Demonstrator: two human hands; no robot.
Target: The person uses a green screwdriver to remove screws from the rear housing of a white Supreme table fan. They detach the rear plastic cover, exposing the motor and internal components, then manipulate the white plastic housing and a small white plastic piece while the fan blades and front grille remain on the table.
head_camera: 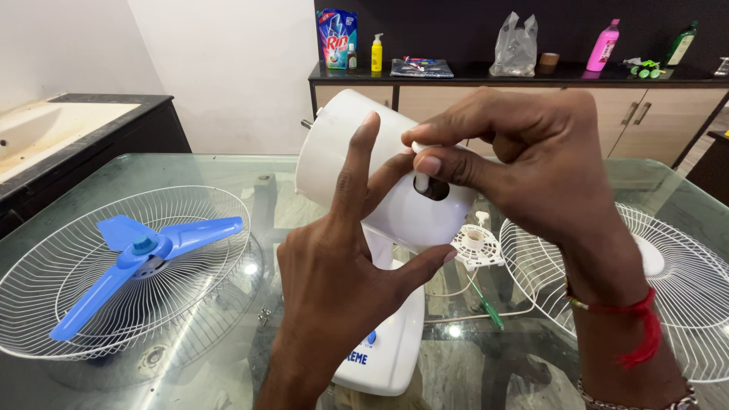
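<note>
A: Fingers (357,163) of our left hand (342,266) are spreading wide, the index rising straight against the smooth white plastic motor housing (342,152) and the thumb angling out to its lower curve. We are bracing the shell rather than gripping it.

B: Our right hand (531,167) is curling over from the other side. Its thumb and forefinger are pinching a small white cylindrical knob (420,178) that is standing at the dark round opening in the housing's rear face. The remaining fingers are folding loosely behind.

A: We are holding the housing at the middle of the view, raised above the glass table (190,171), tilted, its rounded, glossy body sitting atop the white fan base (391,342) with a blue button.

B: To the left, a white wire grille (68,258), dished and finely ribbed, is lying on the glass with a three-bladed blue plastic blade (144,254) resting in it.

A: To the right, a second wire grille (683,296) is lying flat, partly behind our right wrist, which is wearing a red thread (642,323).

B: Just below the housing, a small white slotted disc (477,247) is resting on the glass, and a green-handled screwdriver (486,304) is lying beside it with thin white cord crossing near.

A: Beyond, a dark-topped wooden cabinet (531,95) is carrying bottles and a clear bag.
</note>
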